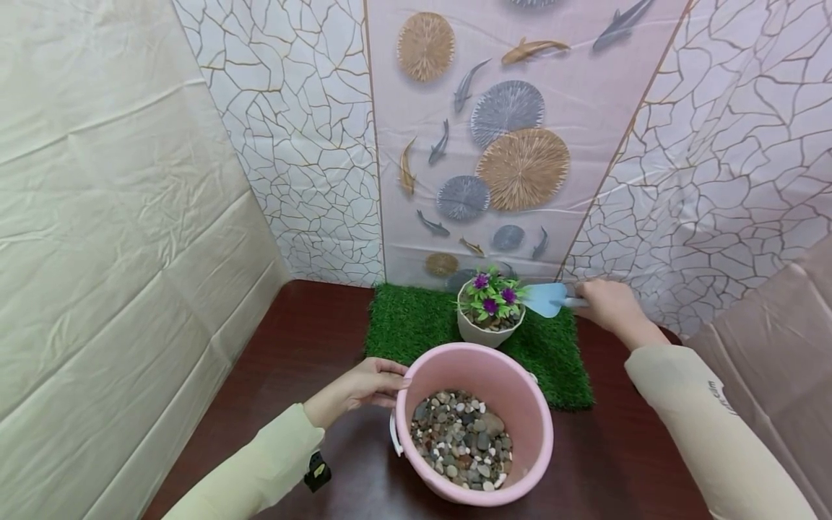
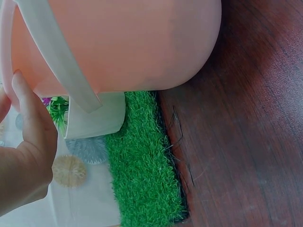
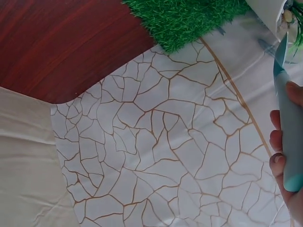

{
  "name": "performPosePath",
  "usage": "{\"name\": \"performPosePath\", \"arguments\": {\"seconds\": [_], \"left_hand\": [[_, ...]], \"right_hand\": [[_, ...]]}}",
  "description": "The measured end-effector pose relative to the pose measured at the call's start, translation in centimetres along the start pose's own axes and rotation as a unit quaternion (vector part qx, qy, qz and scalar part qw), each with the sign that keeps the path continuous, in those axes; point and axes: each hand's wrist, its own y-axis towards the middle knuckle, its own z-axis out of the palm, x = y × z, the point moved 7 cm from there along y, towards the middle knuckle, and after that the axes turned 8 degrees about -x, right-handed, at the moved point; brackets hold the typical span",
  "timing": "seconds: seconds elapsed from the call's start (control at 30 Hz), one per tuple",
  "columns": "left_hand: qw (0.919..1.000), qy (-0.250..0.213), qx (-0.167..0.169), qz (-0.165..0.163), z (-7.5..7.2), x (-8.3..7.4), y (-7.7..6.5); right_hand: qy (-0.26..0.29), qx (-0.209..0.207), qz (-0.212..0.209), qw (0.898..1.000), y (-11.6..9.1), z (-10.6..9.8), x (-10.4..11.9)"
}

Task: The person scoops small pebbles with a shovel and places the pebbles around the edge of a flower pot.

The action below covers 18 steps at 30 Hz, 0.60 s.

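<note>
A pink bucket (image 1: 547,433) stands on the table with a layer of mixed pebbles (image 1: 461,440) inside. My left hand (image 1: 364,383) holds its rim on the left side, the thumb against the outer wall in the left wrist view. My right hand (image 1: 611,307) grips the grey handle (image 3: 292,132) of a small trowel whose light blue blade (image 1: 544,299) reaches to the right edge of a white flowerpot (image 1: 479,334). In the pot grows a leafy plant with purple flowers (image 1: 490,306), and small stones show around its base.
Under the pot lies a green artificial grass mat (image 1: 416,318), with the bucket in front of it. The white bucket handle (image 1: 395,433) hangs down at the left. Patterned cloth (image 1: 312,144) rises behind the dark wooden table (image 1: 292,339).
</note>
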Motion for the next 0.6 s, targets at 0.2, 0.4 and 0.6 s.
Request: {"name": "performPosePath", "arguments": {"seconds": [0.2, 0.4, 0.6], "left_hand": [[1.0, 0.003, -0.004, -0.003, -0.1, -0.1, -0.1], [1.0, 0.005, -0.006, -0.003, -0.2, -0.2, -0.1], [1.0, 0.002, -0.005, -0.003, -0.1, -0.1, 0.0]], "right_hand": [[0.015, 0.03, 0.023, 0.999, -1.1, -0.5, -1.1], [0.018, 0.037, 0.023, 0.999, -2.2, -1.0, -2.1], [0.025, 0.024, 0.014, 0.999, -3.0, -1.7, -1.8]]}}
